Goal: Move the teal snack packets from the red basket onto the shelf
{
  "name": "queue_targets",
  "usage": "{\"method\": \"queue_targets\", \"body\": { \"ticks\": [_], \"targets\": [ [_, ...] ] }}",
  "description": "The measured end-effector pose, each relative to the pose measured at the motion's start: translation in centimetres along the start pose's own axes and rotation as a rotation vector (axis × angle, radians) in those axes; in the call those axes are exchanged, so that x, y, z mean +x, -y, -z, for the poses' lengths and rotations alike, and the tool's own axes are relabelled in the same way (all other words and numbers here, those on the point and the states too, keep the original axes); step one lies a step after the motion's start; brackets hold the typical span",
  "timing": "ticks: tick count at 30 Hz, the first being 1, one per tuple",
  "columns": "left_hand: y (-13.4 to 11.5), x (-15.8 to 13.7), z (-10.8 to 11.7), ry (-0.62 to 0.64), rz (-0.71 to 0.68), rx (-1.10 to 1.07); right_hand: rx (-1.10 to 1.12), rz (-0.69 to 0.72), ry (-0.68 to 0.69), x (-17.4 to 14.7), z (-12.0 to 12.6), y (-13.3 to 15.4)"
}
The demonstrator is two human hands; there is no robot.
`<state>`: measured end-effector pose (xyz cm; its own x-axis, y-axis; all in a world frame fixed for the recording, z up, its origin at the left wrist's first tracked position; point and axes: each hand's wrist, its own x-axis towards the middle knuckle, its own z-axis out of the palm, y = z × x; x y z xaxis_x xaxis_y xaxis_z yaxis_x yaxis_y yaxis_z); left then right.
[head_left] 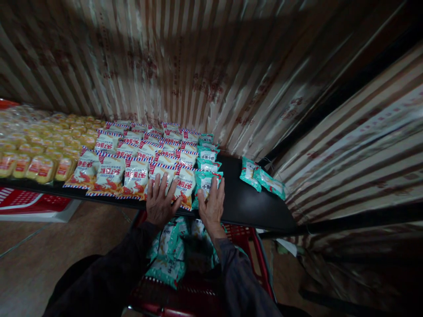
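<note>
Nearest, two dark cloth sleeves [236, 268] reach forward over a red plastic basket with slotted sides [262, 262], which holds loose teal-and-white plastic snack packets [170, 240] just below the table's edge. Beyond it, at the front edge of a long black table with a rounded right end [254, 202], both bare hands lie palm down. The left hand [161, 204] has its fingers slightly spread and its thumb angled out, resting over front packets in a block of white plastic pouches with red lettering and blue-and-red striped ends [135, 174]. The right hand [213, 211] lies across the lower part of a glossy teal-and-white packet [205, 179], fingers close together on its right side and thumb apart on its left; whether it presses or grips cannot be told. That packet heads a narrow teal column [208, 155] running back along the right side of the pouches. Farther right, two loose teal packets [250, 173] lie together near the table's end. On the left sit rows of yellow cakes in clear wrapping [41, 169]. At the back hangs a brown-and-cream striped sheet with reddish print [211, 66].
</note>
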<state>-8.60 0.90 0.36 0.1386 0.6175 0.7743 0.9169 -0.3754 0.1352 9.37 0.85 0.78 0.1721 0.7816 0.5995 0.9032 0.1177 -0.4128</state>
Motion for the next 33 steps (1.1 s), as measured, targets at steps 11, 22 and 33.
{"method": "queue_targets", "body": {
  "ticks": [11, 22, 33],
  "targets": [
    [0.0, 0.1, 0.0, 0.028, 0.008, -0.004, -0.021, 0.048, -0.005, 1.7, -0.6, -0.6],
    [0.0, -0.1, -0.1, 0.03, 0.02, -0.019, -0.002, -0.016, 0.027, 1.9, 0.1, -0.2],
    [-0.1, 0.1, 0.1, 0.0, 0.016, -0.01, -0.021, -0.018, 0.013, 1.2, 0.4, -0.3]
  ]
}}
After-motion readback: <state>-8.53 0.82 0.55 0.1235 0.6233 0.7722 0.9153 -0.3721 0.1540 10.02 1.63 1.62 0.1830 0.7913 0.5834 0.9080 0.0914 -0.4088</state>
